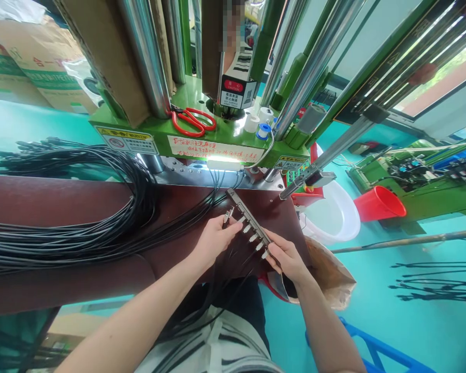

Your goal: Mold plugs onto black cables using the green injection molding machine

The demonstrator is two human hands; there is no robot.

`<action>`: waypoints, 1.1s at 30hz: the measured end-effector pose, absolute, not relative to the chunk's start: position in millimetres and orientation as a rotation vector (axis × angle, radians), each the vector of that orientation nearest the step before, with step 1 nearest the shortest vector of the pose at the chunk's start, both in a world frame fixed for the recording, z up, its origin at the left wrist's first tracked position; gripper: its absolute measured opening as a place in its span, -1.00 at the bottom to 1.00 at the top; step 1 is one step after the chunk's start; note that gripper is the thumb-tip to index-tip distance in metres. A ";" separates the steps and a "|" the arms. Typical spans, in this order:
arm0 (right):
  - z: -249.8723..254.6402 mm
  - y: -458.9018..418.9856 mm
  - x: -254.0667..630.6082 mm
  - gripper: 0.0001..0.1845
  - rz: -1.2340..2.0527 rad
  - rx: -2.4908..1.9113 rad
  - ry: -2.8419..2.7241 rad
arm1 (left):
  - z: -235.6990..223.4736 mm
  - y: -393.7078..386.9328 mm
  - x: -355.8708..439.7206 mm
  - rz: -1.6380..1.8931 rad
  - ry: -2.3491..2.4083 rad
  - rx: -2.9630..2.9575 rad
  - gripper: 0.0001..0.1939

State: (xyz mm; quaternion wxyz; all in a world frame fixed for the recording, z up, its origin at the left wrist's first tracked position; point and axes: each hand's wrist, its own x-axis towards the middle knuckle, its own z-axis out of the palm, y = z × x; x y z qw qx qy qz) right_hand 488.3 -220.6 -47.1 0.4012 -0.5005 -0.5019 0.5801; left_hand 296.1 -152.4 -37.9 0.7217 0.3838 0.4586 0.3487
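Over the front edge of the dark red table, my right hand (285,255) grips the near end of a long metal bar (249,218). Several small silver cable connectors (253,237) stick out along the bar's left side. My left hand (219,235) pinches a cable connector (228,213) with a metal tip, close to the bar's far part. Black cables hang from the connectors down toward my lap. More black cables (186,220) run across the table to the left of my hands.
A green press machine (140,140) stands behind the table, with red-handled scissors (194,122) and small tape rolls (263,130) on it. A thick cable bundle (112,207) covers the table's left. To the right are a white tub (334,212), a red bucket (380,203) and a paper sack (330,274).
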 end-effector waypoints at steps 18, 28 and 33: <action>-49.6 -221.0 489.1 -0.42 1.430 -1.310 -1.216 | -47.4 -139.4 286.1 0.931 1.129 1.377 -0.70; -41.8 -220.0 486.5 -0.45 1.461 -1.332 -1.285 | -48.9 -137.1 285.4 0.869 1.115 1.452 -0.68; -41.7 -219.1 485.8 -0.40 1.459 -1.363 -1.410 | -48.0 -136.1 283.3 0.839 1.089 1.399 -0.66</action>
